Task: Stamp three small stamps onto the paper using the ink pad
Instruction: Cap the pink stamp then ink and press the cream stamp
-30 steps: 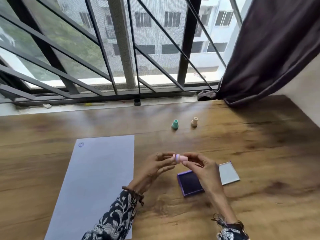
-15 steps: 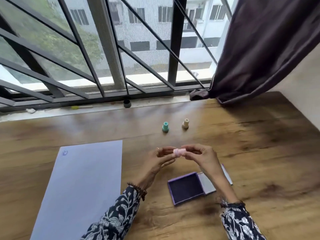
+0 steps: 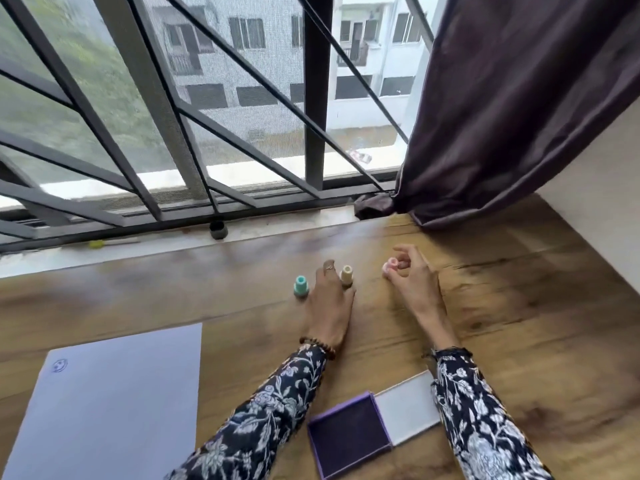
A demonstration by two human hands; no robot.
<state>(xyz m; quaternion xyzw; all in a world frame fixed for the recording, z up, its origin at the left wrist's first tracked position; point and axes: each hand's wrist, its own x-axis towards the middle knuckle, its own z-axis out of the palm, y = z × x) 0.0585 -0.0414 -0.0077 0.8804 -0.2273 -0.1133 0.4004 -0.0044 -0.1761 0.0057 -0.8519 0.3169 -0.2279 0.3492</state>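
Note:
My right hand [image 3: 412, 275] holds the small pink stamp [image 3: 389, 266] in its fingertips, low over the wooden table [image 3: 502, 323] to the right of the other stamps. My left hand [image 3: 329, 299] lies between the teal stamp [image 3: 300, 286] and the beige stamp [image 3: 346, 275], fingers spread; its thumb touches the beige one, though I cannot tell whether it grips it. The white paper [image 3: 114, 403] lies at the near left with one small blue print [image 3: 59, 365] in its far left corner. The open purple ink pad [image 3: 349, 434] and its lid [image 3: 407, 407] sit near me.
A barred window with a sill runs along the table's far edge, with a small dark cap [image 3: 218, 230] and a yellow object [image 3: 95, 243] on it. A dark curtain [image 3: 502, 116] hangs at the far right and a white wall closes the right side.
Both hands moved away from me, from above the ink pad to the row of stamps. The left hand let go of the pink stamp, which stays in the right hand.

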